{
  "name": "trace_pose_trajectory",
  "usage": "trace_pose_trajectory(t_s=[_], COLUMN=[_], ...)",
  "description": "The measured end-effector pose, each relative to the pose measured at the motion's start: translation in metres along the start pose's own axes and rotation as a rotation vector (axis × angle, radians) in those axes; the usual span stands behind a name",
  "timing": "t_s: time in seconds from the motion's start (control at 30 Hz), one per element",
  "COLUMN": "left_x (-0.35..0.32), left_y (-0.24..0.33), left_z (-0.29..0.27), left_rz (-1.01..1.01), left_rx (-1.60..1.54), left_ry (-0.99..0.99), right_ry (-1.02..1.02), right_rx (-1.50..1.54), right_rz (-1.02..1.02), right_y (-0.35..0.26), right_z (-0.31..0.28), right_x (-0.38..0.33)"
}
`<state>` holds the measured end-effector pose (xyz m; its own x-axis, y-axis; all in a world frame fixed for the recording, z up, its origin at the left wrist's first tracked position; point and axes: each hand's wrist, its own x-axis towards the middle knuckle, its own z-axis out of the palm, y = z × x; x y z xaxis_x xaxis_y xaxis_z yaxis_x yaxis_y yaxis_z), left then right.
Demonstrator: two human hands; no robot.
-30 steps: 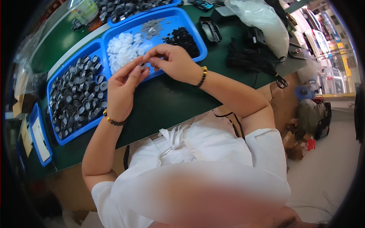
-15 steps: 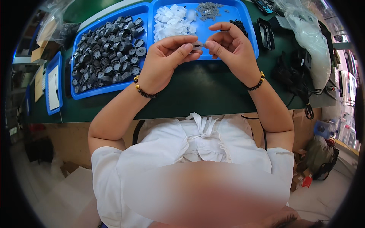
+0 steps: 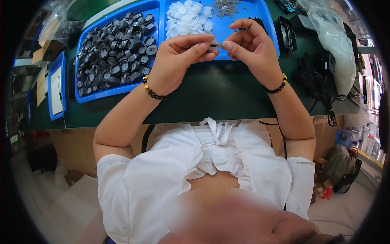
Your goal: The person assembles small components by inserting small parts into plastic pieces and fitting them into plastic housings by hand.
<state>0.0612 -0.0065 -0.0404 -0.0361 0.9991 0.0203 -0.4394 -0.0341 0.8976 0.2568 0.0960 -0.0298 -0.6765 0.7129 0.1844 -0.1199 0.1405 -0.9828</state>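
Left hand (image 3: 177, 55) has a small pale part (image 3: 213, 45) pinched, upper centre of frame. Right hand (image 3: 256, 49), fingers bent, at the part's right end; can't tell if gripping. Dark pieces (image 3: 109, 55) heaped in blue tray (image 3: 103, 96), upper left.

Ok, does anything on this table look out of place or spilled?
Nothing looks spilled. The black cables at the right look untidy, though: they lie in a tangle, and one loop hangs past the front edge of the green table.

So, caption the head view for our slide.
Left hand holds a small part beside the right hand, near a blue tray.
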Motion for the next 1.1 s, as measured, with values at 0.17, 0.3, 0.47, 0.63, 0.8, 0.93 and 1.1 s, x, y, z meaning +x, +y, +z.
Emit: trace_pose_trajectory(t_s=[0.17, 0.3, 0.47, 0.63, 0.8, 0.93, 1.1], left_x=[-0.001, -0.001, -0.002, -0.002, -0.003, -0.003, -0.004], left_y=[0.002, 0.002, 0.001, -0.002, -0.002, -0.005, -0.007], left_z=[0.001, -0.001, 0.0, 0.001, 0.005, 0.005, 0.004], left_rz=[-0.017, -0.054, -0.035, -0.045, -0.027, -0.032, -0.041], left_rx=[0.038, -0.026, -0.034, 0.0, 0.023, 0.003, -0.011], left_ry=[0.007, -0.016, -0.017, -0.014, -0.012, 0.005, 0.013], right_ry=[0.013, 0.017, 0.024, 0.128, 0.231, 0.25, 0.261], right_rx=[-0.018, 0.044, 0.049, -0.132, -0.229, -0.244, -0.297], right_rz=[0.006, 0.03, 0.009, -0.099, -0.167, -0.198, -0.258], right_y=[0.0, -0.002, 0.001, 0.002, 0.004, 0.006, 0.009], right_z=[0.001, 0.001, 0.005, 0.016, 0.021, 0.025, 0.026], right_x=[-0.001, -0.001, -0.002, -0.008, -0.01, -0.011, -0.011])
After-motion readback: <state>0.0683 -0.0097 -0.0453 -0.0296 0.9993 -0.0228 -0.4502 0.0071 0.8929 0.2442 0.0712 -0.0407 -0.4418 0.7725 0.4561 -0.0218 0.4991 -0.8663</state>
